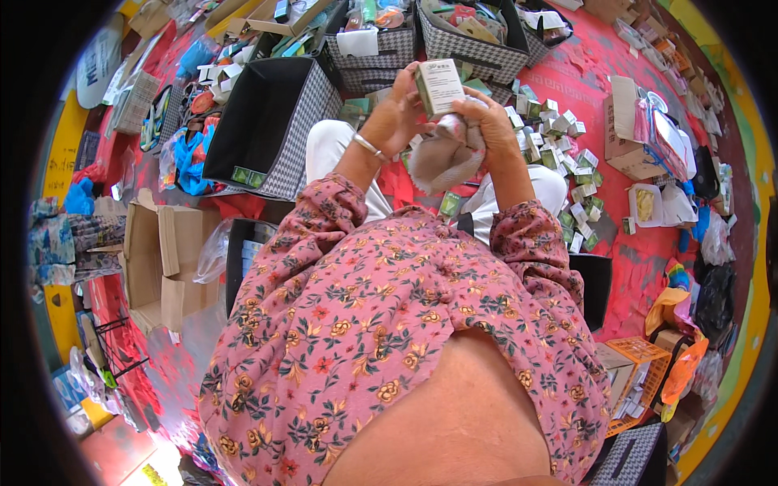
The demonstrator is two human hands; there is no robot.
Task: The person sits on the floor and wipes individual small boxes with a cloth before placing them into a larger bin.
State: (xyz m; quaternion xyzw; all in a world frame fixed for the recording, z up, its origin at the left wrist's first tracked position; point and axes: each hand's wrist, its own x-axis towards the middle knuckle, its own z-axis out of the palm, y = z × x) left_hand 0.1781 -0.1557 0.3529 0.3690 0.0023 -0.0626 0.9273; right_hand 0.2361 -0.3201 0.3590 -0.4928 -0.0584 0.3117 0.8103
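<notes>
A small green and white carton (pixel 440 87) is held up in front of me, its white printed side facing me. My left hand (pixel 395 113), with a bangle on the wrist, has its fingers curled against the carton's left edge. In my right hand (pixel 492 128) a greyish crumpled cloth (pixel 446 158) is gripped and hangs down, with fingertips touching the carton's lower right corner. Just below the cloth, another small green box (pixel 450 204) lies between my legs. To the right, beyond my knee, many similar small green and white boxes (pixel 559 134) lie in a loose heap.
An open black-lined houndstooth storage bin (pixel 267 121) stands to the left, with a green packet at its inner edge. Filled bins (pixel 474 40) line the far side. An open cardboard box (pixel 166 259) sits at left; a carton of papers (pixel 632 134) and an orange crate (pixel 640 356) are at right.
</notes>
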